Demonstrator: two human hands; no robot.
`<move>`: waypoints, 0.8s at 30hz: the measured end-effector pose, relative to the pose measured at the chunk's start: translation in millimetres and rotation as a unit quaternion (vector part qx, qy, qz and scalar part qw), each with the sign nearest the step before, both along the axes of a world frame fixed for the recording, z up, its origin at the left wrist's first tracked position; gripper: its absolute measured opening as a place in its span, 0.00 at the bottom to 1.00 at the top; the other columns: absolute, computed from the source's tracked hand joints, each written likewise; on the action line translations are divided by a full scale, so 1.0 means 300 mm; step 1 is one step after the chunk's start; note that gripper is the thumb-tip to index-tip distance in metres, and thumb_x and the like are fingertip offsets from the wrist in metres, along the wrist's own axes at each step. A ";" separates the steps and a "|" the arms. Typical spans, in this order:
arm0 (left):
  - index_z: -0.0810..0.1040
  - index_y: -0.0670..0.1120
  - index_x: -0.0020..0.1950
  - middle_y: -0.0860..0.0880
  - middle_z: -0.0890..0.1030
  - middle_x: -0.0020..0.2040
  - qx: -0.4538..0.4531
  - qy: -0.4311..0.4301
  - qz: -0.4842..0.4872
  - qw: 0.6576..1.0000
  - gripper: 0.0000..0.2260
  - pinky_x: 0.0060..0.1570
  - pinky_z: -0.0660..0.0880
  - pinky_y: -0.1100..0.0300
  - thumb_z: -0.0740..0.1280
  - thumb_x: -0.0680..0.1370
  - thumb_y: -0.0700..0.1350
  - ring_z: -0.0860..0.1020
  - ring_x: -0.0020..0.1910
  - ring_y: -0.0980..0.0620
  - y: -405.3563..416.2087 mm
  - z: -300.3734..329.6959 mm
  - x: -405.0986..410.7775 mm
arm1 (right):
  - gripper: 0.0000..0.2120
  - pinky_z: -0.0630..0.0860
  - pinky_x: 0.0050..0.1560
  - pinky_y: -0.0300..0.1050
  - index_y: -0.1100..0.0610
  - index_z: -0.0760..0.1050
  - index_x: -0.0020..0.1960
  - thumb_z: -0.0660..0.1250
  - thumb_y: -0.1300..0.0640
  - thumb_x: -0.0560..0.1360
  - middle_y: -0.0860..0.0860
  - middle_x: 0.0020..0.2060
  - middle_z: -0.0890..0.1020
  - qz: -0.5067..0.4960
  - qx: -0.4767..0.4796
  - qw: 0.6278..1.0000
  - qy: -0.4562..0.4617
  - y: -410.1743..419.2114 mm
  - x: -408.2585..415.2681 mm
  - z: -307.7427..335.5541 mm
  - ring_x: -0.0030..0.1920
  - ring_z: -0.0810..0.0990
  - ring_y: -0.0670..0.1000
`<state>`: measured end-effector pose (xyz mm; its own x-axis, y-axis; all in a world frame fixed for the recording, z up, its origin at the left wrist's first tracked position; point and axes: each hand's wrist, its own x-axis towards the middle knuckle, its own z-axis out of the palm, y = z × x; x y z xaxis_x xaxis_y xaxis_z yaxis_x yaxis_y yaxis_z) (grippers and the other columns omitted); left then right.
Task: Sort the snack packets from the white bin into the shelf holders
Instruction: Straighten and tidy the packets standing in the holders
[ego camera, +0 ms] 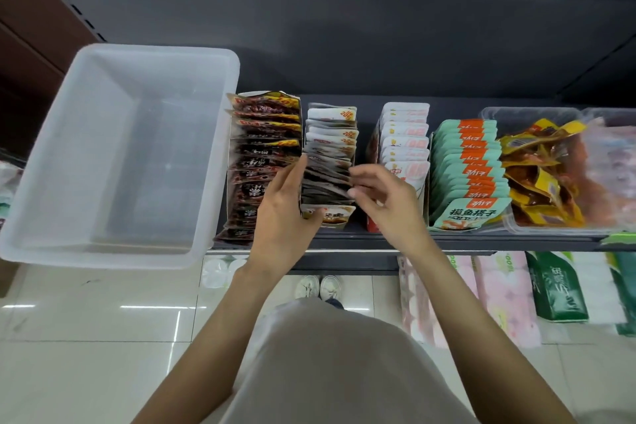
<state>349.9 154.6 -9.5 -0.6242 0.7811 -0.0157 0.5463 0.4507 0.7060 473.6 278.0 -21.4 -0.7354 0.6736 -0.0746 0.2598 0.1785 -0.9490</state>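
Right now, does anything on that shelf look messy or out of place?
Mostly tidy rows, but the yellow packets lie jumbled in their clear tray. The dark packets lean unevenly, the nearest spilling at the shelf edge. The white bin looks empty and overhangs the shelf front.

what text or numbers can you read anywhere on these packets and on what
"摸鱼搭子" stands on the front teal packet in the teal row.
"20%" stands on yellow corners of the white packets in the second holder.
"20%" also shows, partly cut, on the back dark red packets.
The red logos on the teal row, the dark packets' white characters, the green pack below: too blurred to read.
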 end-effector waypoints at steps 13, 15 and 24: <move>0.59 0.47 0.76 0.48 0.69 0.71 0.009 -0.020 -0.002 1.000 0.39 0.66 0.70 0.52 0.75 0.69 0.39 0.69 0.68 0.50 -0.014 -0.010 0.011 | 0.16 0.77 0.38 0.45 0.58 0.78 0.61 0.69 0.55 0.75 0.55 0.39 0.77 0.090 0.356 0.926 -0.089 0.053 -0.090 -0.036 0.44 0.77 0.54; 0.61 0.45 0.75 0.48 0.68 0.71 0.020 -0.007 0.002 1.000 0.38 0.65 0.71 0.50 0.75 0.69 0.39 0.68 0.69 0.50 -0.017 -0.013 0.015 | 0.15 0.76 0.37 0.46 0.58 0.76 0.62 0.65 0.54 0.78 0.56 0.38 0.74 0.104 0.374 0.912 -0.130 0.059 -0.102 -0.026 0.41 0.76 0.55; 0.65 0.46 0.73 0.49 0.67 0.72 0.044 0.004 -0.002 0.999 0.36 0.62 0.73 0.49 0.76 0.68 0.39 0.67 0.69 0.50 -0.024 -0.031 0.017 | 0.20 0.72 0.51 0.46 0.56 0.68 0.71 0.57 0.49 0.81 0.57 0.52 0.80 0.139 0.232 0.934 -0.233 0.104 -0.149 0.043 0.53 0.77 0.56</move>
